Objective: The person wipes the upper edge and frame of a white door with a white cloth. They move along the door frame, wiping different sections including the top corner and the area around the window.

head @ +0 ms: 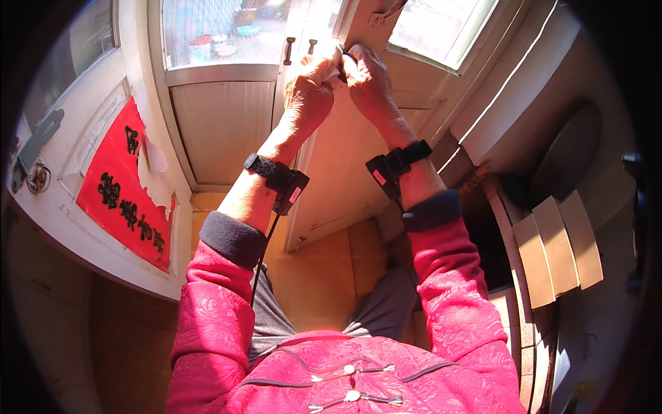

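Both my hands are raised to the edge of a cream-painted door [357, 134] with a glass pane in its upper part. My left hand [312, 88] pinches a small white piece, perhaps tissue or cloth [331, 74], against the door's edge. Close beside it, my right hand [368, 77] has its fingers curled at a dark fitting [342, 71] on the door, probably its handle or lock. Glare and the fingers hide much of the fitting. Each wrist wears a black strap with a small box.
Behind stands a framed glass door [222, 124] with dark pull handles. At left, another white door [62, 150] carries a torn red paper [124, 196] with black writing and a round knob [38, 177]. Cardboard boxes [556, 251] stand at right. A white cord [509, 77] runs along the wall.
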A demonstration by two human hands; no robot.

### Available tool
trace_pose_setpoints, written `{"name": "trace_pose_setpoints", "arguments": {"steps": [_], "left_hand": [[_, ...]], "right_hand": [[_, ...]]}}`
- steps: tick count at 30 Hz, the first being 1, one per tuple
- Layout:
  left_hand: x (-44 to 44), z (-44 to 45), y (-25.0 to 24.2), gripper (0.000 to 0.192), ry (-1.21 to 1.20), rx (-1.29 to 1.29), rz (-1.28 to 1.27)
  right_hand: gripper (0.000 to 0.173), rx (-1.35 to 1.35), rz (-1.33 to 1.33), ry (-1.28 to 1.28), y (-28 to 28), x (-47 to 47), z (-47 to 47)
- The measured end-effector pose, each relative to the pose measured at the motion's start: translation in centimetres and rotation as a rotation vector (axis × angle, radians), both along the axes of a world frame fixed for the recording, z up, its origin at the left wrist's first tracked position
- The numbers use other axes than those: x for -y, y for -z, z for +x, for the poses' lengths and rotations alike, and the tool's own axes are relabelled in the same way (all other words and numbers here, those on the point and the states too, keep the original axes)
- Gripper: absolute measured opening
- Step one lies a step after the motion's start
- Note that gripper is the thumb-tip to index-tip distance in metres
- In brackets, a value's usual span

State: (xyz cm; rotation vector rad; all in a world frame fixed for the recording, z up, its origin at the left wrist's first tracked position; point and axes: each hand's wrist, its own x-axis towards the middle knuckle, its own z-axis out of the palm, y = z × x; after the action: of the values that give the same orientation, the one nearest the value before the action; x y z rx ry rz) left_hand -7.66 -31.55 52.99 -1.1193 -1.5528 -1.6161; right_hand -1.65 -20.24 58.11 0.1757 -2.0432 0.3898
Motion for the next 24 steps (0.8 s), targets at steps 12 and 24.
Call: {"name": "trace_pose_setpoints", "arguments": {"steps": [12, 24], "left_hand": [[4.8, 2.0, 8.4, 0.041, 0.216, 0.519, -0.290], [0.1, 1.2, 8.4, 0.038, -0.132, -0.029, -0.089]], "right_hand": [[0.016, -0.024, 0.217, 0.063, -0.4, -0.7, -0.6], [0.008, -0.105, 0.435, 0.071, -0.7, -2.5, -1.4]]}}
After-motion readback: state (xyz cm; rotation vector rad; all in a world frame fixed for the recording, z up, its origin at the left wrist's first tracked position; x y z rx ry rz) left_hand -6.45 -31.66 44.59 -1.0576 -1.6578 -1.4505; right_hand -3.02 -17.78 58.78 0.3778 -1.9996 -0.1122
